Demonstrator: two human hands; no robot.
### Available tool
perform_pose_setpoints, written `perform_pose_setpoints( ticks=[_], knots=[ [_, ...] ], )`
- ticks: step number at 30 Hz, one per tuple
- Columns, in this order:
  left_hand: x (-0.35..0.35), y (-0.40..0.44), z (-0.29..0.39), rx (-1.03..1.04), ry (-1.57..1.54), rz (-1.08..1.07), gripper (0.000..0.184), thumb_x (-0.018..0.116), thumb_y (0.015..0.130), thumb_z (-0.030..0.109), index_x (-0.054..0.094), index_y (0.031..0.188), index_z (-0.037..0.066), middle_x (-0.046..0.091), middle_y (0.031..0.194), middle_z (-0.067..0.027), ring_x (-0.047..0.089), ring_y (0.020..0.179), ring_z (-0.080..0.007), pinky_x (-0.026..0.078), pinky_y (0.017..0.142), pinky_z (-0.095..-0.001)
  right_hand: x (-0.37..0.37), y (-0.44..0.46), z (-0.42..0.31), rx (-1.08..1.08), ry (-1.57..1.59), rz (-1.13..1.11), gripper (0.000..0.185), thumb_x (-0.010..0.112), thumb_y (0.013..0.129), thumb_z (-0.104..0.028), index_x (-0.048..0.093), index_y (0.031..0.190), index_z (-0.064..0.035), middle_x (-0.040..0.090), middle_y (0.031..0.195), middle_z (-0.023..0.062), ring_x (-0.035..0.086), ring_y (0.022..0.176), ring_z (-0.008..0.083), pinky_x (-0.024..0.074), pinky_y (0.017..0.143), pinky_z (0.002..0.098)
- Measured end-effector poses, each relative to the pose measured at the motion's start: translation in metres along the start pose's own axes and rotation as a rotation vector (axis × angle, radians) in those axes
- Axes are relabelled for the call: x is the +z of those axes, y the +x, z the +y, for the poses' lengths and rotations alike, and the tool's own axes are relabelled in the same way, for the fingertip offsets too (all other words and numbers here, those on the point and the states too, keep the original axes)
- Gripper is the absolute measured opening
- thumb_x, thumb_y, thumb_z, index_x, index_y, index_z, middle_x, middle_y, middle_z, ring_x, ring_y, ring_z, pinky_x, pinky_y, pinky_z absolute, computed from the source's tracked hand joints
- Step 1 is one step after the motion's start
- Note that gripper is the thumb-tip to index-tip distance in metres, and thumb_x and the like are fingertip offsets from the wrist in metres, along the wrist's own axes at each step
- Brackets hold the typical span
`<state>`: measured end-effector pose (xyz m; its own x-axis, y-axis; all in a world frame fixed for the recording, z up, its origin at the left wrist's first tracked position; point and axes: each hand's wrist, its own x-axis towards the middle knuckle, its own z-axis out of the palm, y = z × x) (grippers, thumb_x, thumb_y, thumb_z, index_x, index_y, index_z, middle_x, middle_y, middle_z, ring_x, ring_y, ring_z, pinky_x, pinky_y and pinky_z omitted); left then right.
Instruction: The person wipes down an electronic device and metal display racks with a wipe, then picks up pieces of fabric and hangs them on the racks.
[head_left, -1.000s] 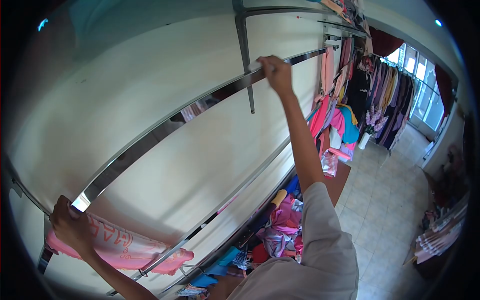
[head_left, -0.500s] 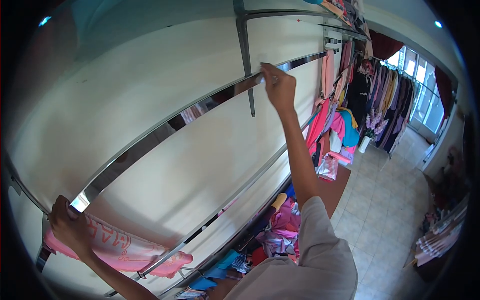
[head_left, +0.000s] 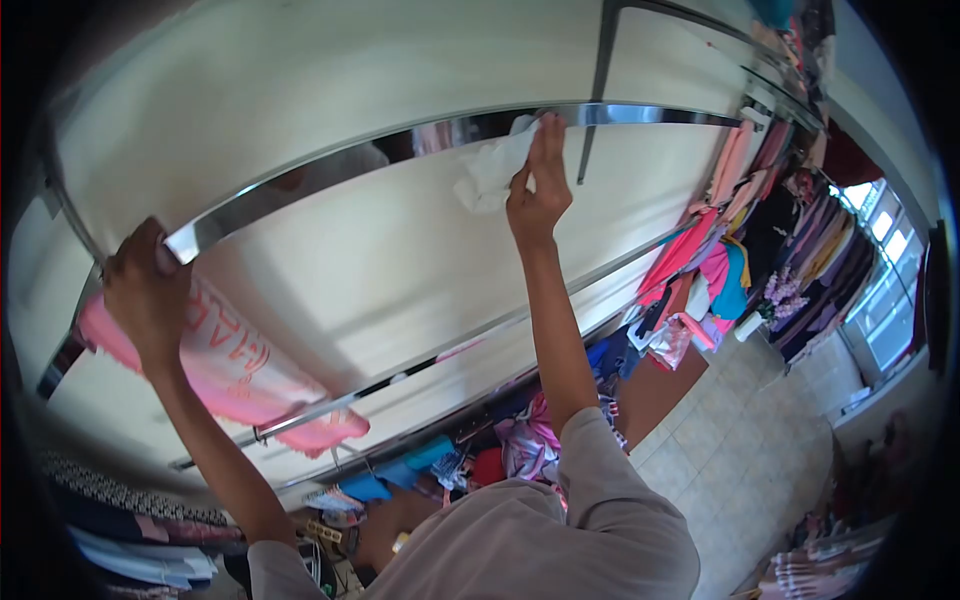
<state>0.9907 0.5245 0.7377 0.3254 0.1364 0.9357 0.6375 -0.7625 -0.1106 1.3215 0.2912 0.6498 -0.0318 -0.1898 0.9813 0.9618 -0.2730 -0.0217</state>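
A long shiny chrome rail (head_left: pixel 410 145) runs across the upper part of the head view in front of a pale wall. At its left end, my left hand (head_left: pixel 148 285) is closed around the rail's tip. My right hand (head_left: pixel 540 190) presses a thin white cloth (head_left: pixel 490 172) against the rail farther right, fingertips at its upper edge. The cloth hangs loose to the left of the hand and is a little blurred. Below my left hand, a pink cloth (head_left: pixel 235 350) with red lettering drapes over a lower rail (head_left: pixel 470 345).
A dark upright bracket (head_left: pixel 602 60) stands behind the rail on the right. Folded and heaped garments (head_left: pixel 530 445) lie below the lower rail. Hanging clothes (head_left: pixel 830 255) line the far right, near a white vase (head_left: pixel 748 327) with purple flowers. Tiled floor (head_left: pixel 720 440) stretches at right.
My right hand has slid left along the rail, and the white cloth now shows clearly. My left hand stays at the rail's end. The view has shifted, showing more clothes at lower left.
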Motion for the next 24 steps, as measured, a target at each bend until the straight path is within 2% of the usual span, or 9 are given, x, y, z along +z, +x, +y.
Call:
perform_pose_setpoints(
  ticks=[5, 6, 9, 12, 14, 16, 19, 21, 24],
  knots=[
    [-0.004, 0.003, 0.002, -0.027, -0.025, -0.056, 0.028, 0.076, 0.067, 0.02, 0.056, 0.083, 0.01, 0.065, 0.084, -0.0076, 0.061, 0.078, -0.0362, 0.048, 0.063, -0.0458, 0.023, -0.013, -0.063, 0.677, 0.309, 0.239, 0.045, 0.048, 0.097, -0.013, 0.04, 0.14, -0.0008, 0.028, 0.151, 0.0183, 0.024, 0.141, 0.0331, 0.028, 0.109, 0.0369],
    [-0.004, 0.003, 0.003, -0.028, -0.009, -0.051, 0.027, 0.075, 0.067, 0.02, 0.056, 0.083, 0.01, 0.066, 0.084, -0.0074, 0.062, 0.077, -0.0359, 0.049, 0.063, -0.0457, 0.031, -0.015, -0.077, 0.87, 0.44, 0.238, 0.054, 0.043, 0.099, -0.037, 0.035, 0.143, -0.0076, 0.03, 0.15, 0.0145, 0.033, 0.135, 0.0276, 0.0342, 0.103, 0.0397],
    [-0.005, 0.003, 0.003, -0.027, -0.004, 0.009, 0.028, 0.076, 0.066, 0.026, 0.058, 0.082, 0.011, 0.066, 0.081, -0.0069, 0.063, 0.076, -0.0347, 0.05, 0.063, -0.0441, 0.027, -0.022, -0.15, 1.79, 1.298, 0.257, 0.061, 0.036, 0.092, -0.064, 0.043, 0.131, -0.0173, 0.049, 0.124, 0.0118, 0.049, 0.094, 0.0193, 0.041, 0.073, 0.0365],
    [-0.002, 0.001, 0.002, 0.008, 0.008, 0.059, 0.028, 0.075, 0.064, 0.028, 0.06, 0.081, 0.011, 0.065, 0.078, -0.0074, 0.063, 0.073, -0.0334, 0.05, 0.064, -0.0425, 0.037, -0.102, -0.227, 1.179, 1.123, -0.682, 0.04, 0.058, 0.089, -0.029, 0.051, 0.123, -0.0094, 0.065, 0.098, 0.0133, 0.054, 0.056, 0.018, 0.0429, 0.054, 0.0287],
    [0.01, 0.001, -0.008, 0.077, -0.014, 0.139, 0.031, 0.076, 0.064, 0.033, 0.064, 0.085, 0.014, 0.067, 0.082, -0.0073, 0.064, 0.074, -0.0332, 0.051, 0.063, -0.0418, 0.04, -0.148, -0.252, 0.282, 0.358, -0.697, 0.043, 0.066, 0.084, -0.031, 0.057, 0.116, -0.0044, 0.067, 0.087, 0.0159, 0.062, 0.063, 0.0247, 0.0463, 0.058, 0.0354],
    [0.014, -0.003, -0.017, 0.099, -0.038, 0.135, 0.034, 0.077, 0.065, 0.037, 0.065, 0.09, 0.016, 0.068, 0.084, -0.0066, 0.065, 0.075, -0.0328, 0.052, 0.063, -0.041, 0.037, -0.221, -0.257, -0.032, 0.228, -0.934, 0.043, 0.066, 0.083, -0.04, 0.062, 0.107, -0.0041, 0.066, 0.081, 0.0159, 0.063, 0.067, 0.0291, 0.0476, 0.063, 0.0401],
    [0.008, 0.0, -0.015, 0.094, -0.018, 0.035, 0.04, 0.08, 0.064, 0.035, 0.066, 0.095, 0.014, 0.068, 0.084, -0.0076, 0.065, 0.074, -0.0303, 0.053, 0.065, -0.0376, 0.028, -0.212, -0.269, 0.145, 0.199, -1.353, 0.033, 0.065, 0.079, -0.039, 0.066, 0.087, -0.0069, 0.064, 0.075, 0.0126, 0.062, 0.072, 0.0308, 0.0472, 0.069, 0.0424],
    [-0.007, 0.003, -0.01, 0.126, -0.181, -0.051, 0.036, 0.075, 0.07, 0.029, 0.056, 0.087, 0.004, 0.06, 0.081, -0.0127, 0.059, 0.083, -0.031, 0.043, 0.08, -0.0441, 0.032, -0.24, -0.267, 0.155, 0.269, -1.27, 0.024, 0.063, 0.077, -0.033, 0.067, 0.082, -0.0098, 0.064, 0.076, 0.0077, 0.061, 0.077, 0.027, 0.0448, 0.068, 0.0427],
    [-0.014, -0.002, -0.013, 0.157, -0.225, -0.04, 0.037, 0.078, 0.064, 0.027, 0.055, 0.085, 0.006, 0.061, 0.082, -0.0128, 0.06, 0.081, -0.0305, 0.044, 0.076, -0.0428, 0.026, -0.242, -0.268, 0.142, 0.299, -1.139, 0.018, 0.065, 0.076, -0.024, 0.064, 0.079, -0.0063, 0.061, 0.072, 0.0095, 0.061, 0.074, 0.0279, 0.0436, 0.066, 0.0429]
  ],
)
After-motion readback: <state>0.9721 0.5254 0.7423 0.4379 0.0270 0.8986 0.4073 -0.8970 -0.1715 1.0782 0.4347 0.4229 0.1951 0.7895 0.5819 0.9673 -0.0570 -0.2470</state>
